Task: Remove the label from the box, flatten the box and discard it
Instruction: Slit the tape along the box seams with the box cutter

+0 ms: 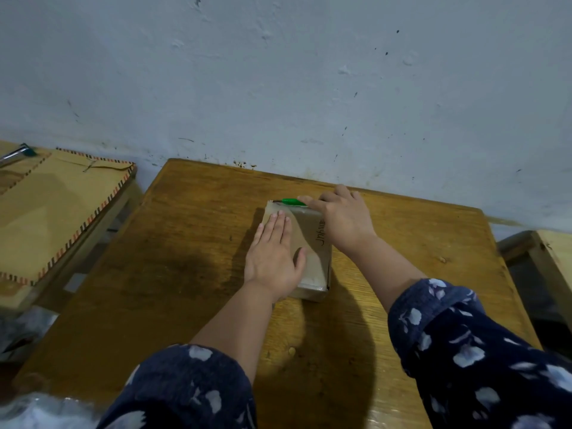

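A small brown cardboard box (312,258) lies on the wooden table (185,258), with dark lettering on its top near the right edge. My left hand (274,252) rests flat on the box's top, fingers together and pointing away from me. My right hand (342,216) grips a green-handled cutter (292,201) whose tip lies along the box's far edge, near the far left corner. No label can be made out on the visible faces.
A blue-grey wall (278,88) stands right behind the table. To the left is a lower surface holding a large brown envelope (55,209) with a striped border. A wooden piece of furniture (544,261) stands at the right. Crumpled plastic (37,410) lies bottom left.
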The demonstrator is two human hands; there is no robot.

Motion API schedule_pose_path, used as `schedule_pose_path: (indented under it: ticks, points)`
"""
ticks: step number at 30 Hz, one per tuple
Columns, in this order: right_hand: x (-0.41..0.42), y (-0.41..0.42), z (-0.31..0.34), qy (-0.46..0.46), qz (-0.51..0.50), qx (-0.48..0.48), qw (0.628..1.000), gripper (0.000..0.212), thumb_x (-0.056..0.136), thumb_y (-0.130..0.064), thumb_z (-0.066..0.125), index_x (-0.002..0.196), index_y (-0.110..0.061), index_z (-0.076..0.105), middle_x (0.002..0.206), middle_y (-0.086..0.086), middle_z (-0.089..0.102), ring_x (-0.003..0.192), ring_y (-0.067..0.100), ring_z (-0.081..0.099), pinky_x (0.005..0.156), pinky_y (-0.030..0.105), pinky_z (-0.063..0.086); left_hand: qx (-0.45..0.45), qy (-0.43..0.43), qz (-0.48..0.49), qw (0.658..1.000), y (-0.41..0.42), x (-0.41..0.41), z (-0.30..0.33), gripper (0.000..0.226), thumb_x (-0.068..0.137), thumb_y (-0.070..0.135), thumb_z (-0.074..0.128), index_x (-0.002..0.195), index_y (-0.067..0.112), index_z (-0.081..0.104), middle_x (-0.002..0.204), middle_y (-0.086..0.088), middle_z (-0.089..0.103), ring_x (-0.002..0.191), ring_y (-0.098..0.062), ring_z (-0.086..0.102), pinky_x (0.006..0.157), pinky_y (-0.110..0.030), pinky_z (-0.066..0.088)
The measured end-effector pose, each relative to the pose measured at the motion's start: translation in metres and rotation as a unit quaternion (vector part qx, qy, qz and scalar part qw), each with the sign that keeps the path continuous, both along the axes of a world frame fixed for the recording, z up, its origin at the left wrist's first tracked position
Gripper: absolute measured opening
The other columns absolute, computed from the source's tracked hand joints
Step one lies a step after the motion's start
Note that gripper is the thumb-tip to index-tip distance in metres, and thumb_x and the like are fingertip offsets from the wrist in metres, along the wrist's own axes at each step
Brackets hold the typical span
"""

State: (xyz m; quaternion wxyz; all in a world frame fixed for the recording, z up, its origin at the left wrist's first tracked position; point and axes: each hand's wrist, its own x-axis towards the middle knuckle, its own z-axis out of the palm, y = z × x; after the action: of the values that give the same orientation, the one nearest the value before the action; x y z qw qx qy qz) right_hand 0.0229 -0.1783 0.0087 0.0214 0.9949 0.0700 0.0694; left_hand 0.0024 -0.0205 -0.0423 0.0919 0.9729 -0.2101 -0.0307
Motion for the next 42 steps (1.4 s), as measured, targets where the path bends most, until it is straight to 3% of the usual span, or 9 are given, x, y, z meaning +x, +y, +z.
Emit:
schedule_pose_path:
  ticks: [7, 14, 21, 37, 42]
  points:
    - [-0.022, -0.019, 0.008, 0.033, -0.047, 0.013, 0.998, 0.061, 0.088, -0.018, 0.051, 0.144, -0.034, 0.033, 0.121, 0.001, 0.059, 0.108, 0.027, 0.041, 0.082, 0.039, 0.031, -0.008, -0.002, 0.008, 1.0, -0.001, 0.0, -0.003, 0.072, 0.096, 0.051, 0.017, 0.152, 0.009, -0.001, 0.162, -0.006, -0.006, 0.148, -0.015, -0.009, 0.12, -0.035, -0.006]
    - [-0.012, -0.004, -0.001, -0.035, -0.052, 0.056, 0.996, 0.053, 0.09, -0.014, 0.042, 0.137, -0.039, 0.043, 0.102, -0.002, 0.065, 0.097, 0.025, 0.044, 0.07, 0.034, 0.023, -0.001, -0.005, 0.004, 1.0, 0.0, 0.001, -0.003, 0.072, 0.096, 0.051, 0.017, 0.152, 0.008, 0.0, 0.161, -0.006, -0.006, 0.148, -0.015, -0.01, 0.12, -0.035, -0.006]
    - [-0.006, 0.01, -0.006, -0.007, -0.043, 0.042, 0.998, 0.059, 0.092, -0.009, 0.039, 0.144, -0.037, 0.033, 0.115, 0.0, 0.062, 0.101, 0.025, 0.041, 0.073, 0.035, 0.024, 0.0, -0.008, 0.006, 1.0, -0.001, 0.0, -0.002, 0.072, 0.096, 0.051, 0.016, 0.152, 0.008, 0.0, 0.162, -0.007, -0.004, 0.148, -0.016, -0.009, 0.12, -0.036, -0.005]
    - [-0.021, -0.004, -0.008, -0.019, -0.041, 0.013, 0.999, 0.058, 0.094, -0.007, 0.039, 0.143, -0.036, 0.035, 0.115, 0.001, 0.062, 0.102, 0.027, 0.041, 0.075, 0.035, 0.024, -0.009, -0.003, 0.018, 1.0, -0.002, 0.0, -0.003, 0.074, 0.095, 0.054, 0.019, 0.153, 0.011, 0.001, 0.162, -0.004, -0.006, 0.148, -0.014, -0.01, 0.12, -0.036, -0.004]
    - [-0.027, -0.013, -0.006, -0.013, -0.053, -0.004, 0.999, 0.058, 0.093, -0.01, 0.037, 0.144, -0.036, 0.033, 0.118, 0.002, 0.061, 0.105, 0.028, 0.041, 0.08, 0.037, 0.03, -0.015, -0.002, 0.02, 1.0, -0.002, 0.0, -0.004, 0.074, 0.095, 0.054, 0.019, 0.153, 0.011, 0.0, 0.162, -0.003, -0.007, 0.147, -0.014, -0.01, 0.12, -0.035, -0.005]
